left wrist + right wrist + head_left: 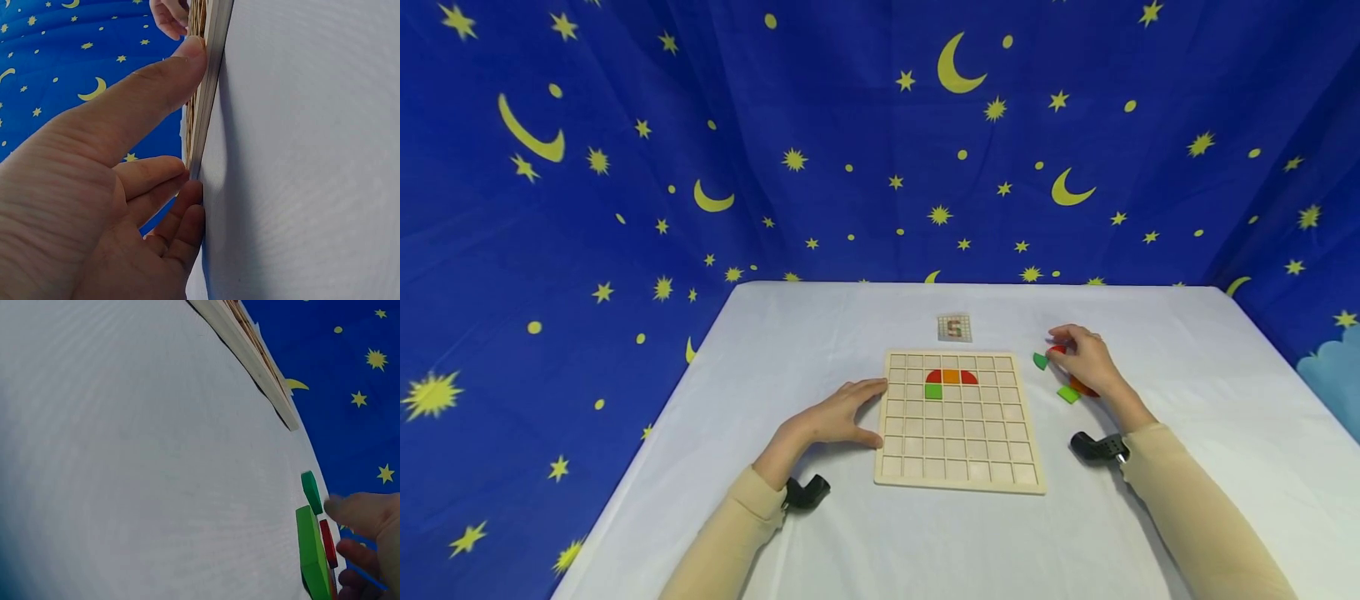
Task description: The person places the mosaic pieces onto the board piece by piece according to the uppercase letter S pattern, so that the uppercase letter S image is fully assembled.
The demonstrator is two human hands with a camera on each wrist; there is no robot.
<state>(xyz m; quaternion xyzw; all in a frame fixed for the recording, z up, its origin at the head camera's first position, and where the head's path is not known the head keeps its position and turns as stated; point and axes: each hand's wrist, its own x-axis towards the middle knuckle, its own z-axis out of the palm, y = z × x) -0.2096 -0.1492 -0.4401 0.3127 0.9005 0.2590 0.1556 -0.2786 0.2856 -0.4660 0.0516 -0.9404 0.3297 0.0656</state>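
A square wooden grid board (958,421) lies on the table. Its upper cells hold a red quarter-round piece (934,377), an orange square (951,377), another red quarter-round piece (969,378) and a light green square (933,392). My left hand (842,414) touches the board's left edge, thumb and fingers spread apart. To the right of the board, my right hand (1086,358) hovers over loose pieces, its thumb and fingers around a red piece (1057,350). In the right wrist view that red piece (328,544) appears on the table, just apart from the thumb.
Near the right hand lie a dark green quarter-round piece (1040,361), a light green tile (1067,394) and orange-red pieces (1084,387) partly hidden by the hand. Behind the board is a small pattern card (954,327). A starry blue curtain (880,125) hangs behind the white table (820,333).
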